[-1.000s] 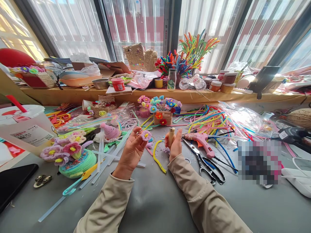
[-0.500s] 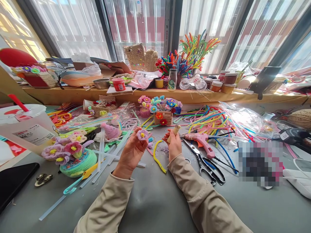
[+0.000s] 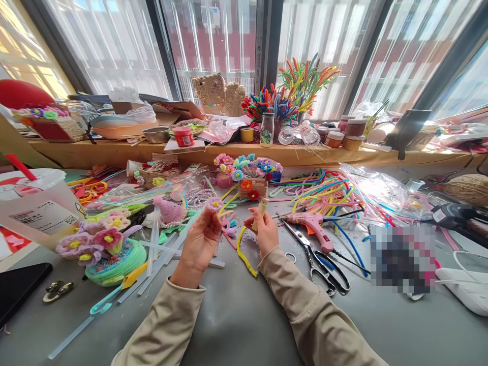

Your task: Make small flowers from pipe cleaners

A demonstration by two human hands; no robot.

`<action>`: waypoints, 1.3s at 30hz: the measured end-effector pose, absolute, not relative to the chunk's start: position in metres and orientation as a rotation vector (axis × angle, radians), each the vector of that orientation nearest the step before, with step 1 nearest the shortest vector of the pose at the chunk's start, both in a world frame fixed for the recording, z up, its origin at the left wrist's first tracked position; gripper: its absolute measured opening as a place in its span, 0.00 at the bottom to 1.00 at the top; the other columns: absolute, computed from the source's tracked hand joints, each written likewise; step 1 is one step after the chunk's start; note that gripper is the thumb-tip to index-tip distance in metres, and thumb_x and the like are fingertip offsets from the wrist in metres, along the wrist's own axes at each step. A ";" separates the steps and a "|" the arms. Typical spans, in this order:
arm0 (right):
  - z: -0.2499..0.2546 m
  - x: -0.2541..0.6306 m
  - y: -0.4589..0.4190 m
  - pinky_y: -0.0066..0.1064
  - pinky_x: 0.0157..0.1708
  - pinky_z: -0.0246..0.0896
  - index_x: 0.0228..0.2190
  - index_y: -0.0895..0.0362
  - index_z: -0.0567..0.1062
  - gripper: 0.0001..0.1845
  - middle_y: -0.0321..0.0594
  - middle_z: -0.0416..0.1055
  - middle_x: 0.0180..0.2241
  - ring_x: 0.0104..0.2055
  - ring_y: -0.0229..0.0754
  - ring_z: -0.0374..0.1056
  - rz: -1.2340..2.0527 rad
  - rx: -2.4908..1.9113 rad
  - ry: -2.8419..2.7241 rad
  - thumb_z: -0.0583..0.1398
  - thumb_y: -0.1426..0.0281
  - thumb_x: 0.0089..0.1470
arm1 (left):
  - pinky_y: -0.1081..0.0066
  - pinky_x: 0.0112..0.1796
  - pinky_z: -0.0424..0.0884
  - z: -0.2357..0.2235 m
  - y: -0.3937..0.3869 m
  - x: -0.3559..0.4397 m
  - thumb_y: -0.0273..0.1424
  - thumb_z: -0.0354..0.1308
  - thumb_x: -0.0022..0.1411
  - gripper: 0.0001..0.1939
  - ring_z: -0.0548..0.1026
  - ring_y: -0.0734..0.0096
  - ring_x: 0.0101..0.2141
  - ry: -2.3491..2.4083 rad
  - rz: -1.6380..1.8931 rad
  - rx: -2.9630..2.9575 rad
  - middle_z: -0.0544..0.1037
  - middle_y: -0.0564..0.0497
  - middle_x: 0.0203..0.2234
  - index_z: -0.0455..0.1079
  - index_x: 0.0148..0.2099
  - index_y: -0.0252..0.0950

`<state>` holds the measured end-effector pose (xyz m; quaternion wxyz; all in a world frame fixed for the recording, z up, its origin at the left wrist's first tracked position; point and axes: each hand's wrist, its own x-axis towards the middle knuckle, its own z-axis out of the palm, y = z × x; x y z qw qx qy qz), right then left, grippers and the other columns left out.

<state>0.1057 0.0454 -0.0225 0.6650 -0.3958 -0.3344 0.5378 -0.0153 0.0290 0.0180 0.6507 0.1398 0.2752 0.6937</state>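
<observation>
Head view: I see the left hand (image 3: 198,249) pinching a small lilac flower (image 3: 214,204) at its fingertips; the right hand (image 3: 266,234) wraps a tan lighter-like stick (image 3: 263,205), its top above the thumb. A fuzzy yellow stem (image 3: 245,264) lies left of the right fingers. I'd pinch lightly, leaving petals uncrushed and apart from the stick.

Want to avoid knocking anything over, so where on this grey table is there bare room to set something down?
Bare tabletop shows at the front between the left sleeve and right sleeve; another patch lies right of the right sleeve, nearer than the scissors. Around and beyond the right hand it is crowded: flower basket, pink glue gun, heaped pipe cleaners.
</observation>
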 end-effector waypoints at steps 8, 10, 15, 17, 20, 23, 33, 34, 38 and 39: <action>-0.019 0.105 0.043 0.28 0.26 0.63 0.25 0.58 0.67 0.15 0.29 0.60 0.15 0.19 0.33 0.61 1.256 -0.845 -0.542 0.56 0.59 0.38 | 0.83 0.28 0.71 0.035 0.028 -0.017 0.21 0.35 0.60 0.20 0.73 0.82 0.25 0.471 1.490 0.218 0.74 0.49 0.22 0.68 0.31 0.28; -0.020 0.105 0.044 0.28 0.26 0.63 0.25 0.58 0.66 0.16 0.28 0.60 0.15 0.19 0.32 0.61 1.245 -0.840 -0.521 0.56 0.58 0.38 | 0.83 0.31 0.71 0.040 0.031 -0.013 0.20 0.35 0.60 0.18 0.73 0.82 0.27 0.457 1.469 0.225 0.75 0.49 0.25 0.68 0.35 0.28; -0.021 0.105 0.046 0.28 0.25 0.63 0.25 0.58 0.66 0.15 0.28 0.60 0.15 0.18 0.32 0.61 1.256 -0.833 -0.515 0.56 0.59 0.39 | 0.86 0.28 0.70 0.050 0.048 0.001 0.21 0.37 0.59 0.18 0.72 0.84 0.24 0.456 1.453 0.221 0.74 0.50 0.20 0.68 0.27 0.28; -0.021 0.105 0.045 0.28 0.24 0.63 0.25 0.58 0.66 0.15 0.28 0.59 0.15 0.18 0.32 0.60 1.259 -0.830 -0.511 0.56 0.59 0.39 | 0.84 0.26 0.70 0.051 0.059 0.006 0.19 0.41 0.57 0.15 0.72 0.84 0.22 0.492 1.463 0.300 0.74 0.52 0.19 0.68 0.27 0.29; -0.019 0.106 0.044 0.28 0.24 0.63 0.25 0.59 0.66 0.15 0.28 0.59 0.15 0.18 0.31 0.60 1.234 -0.830 -0.511 0.56 0.59 0.39 | 0.83 0.25 0.69 0.051 0.074 0.016 0.18 0.47 0.54 0.11 0.72 0.83 0.22 0.510 1.543 0.418 0.74 0.54 0.19 0.68 0.27 0.31; -0.017 0.107 0.043 0.27 0.23 0.63 0.25 0.59 0.66 0.15 0.27 0.58 0.14 0.17 0.31 0.59 1.227 -0.835 -0.509 0.56 0.60 0.39 | 0.83 0.24 0.68 0.053 0.083 0.024 0.18 0.52 0.49 0.07 0.71 0.83 0.21 0.513 1.580 0.538 0.75 0.54 0.20 0.68 0.27 0.32; -0.015 0.107 0.041 0.25 0.20 0.60 0.24 0.58 0.65 0.14 0.28 0.57 0.15 0.17 0.30 0.57 1.281 -0.824 -0.501 0.56 0.60 0.39 | 0.87 0.18 0.61 0.072 0.093 0.041 0.21 0.54 0.48 0.05 0.64 0.90 0.16 0.384 1.490 0.598 0.73 0.55 0.23 0.68 0.29 0.33; -0.015 0.107 0.041 0.25 0.19 0.59 0.24 0.58 0.64 0.13 0.28 0.57 0.15 0.17 0.30 0.57 1.277 -0.819 -0.512 0.56 0.60 0.39 | 0.88 0.17 0.60 0.068 0.092 0.043 0.21 0.54 0.48 0.04 0.62 0.91 0.15 0.406 1.430 0.620 0.72 0.56 0.22 0.68 0.29 0.33; -0.014 0.112 0.045 0.23 0.17 0.55 0.24 0.57 0.60 0.12 0.28 0.57 0.18 0.18 0.30 0.55 1.119 -0.797 -0.580 0.55 0.62 0.40 | 0.85 0.15 0.61 0.043 0.083 0.046 0.22 0.57 0.45 0.05 0.63 0.88 0.14 0.580 1.201 0.691 0.72 0.54 0.20 0.69 0.29 0.31; -0.013 0.113 0.045 0.22 0.17 0.54 0.25 0.56 0.59 0.11 0.28 0.57 0.19 0.17 0.29 0.54 1.055 -0.798 -0.619 0.55 0.63 0.41 | 0.84 0.15 0.62 0.037 0.081 0.046 0.22 0.58 0.45 0.06 0.63 0.87 0.14 0.600 1.180 0.692 0.72 0.55 0.20 0.69 0.30 0.31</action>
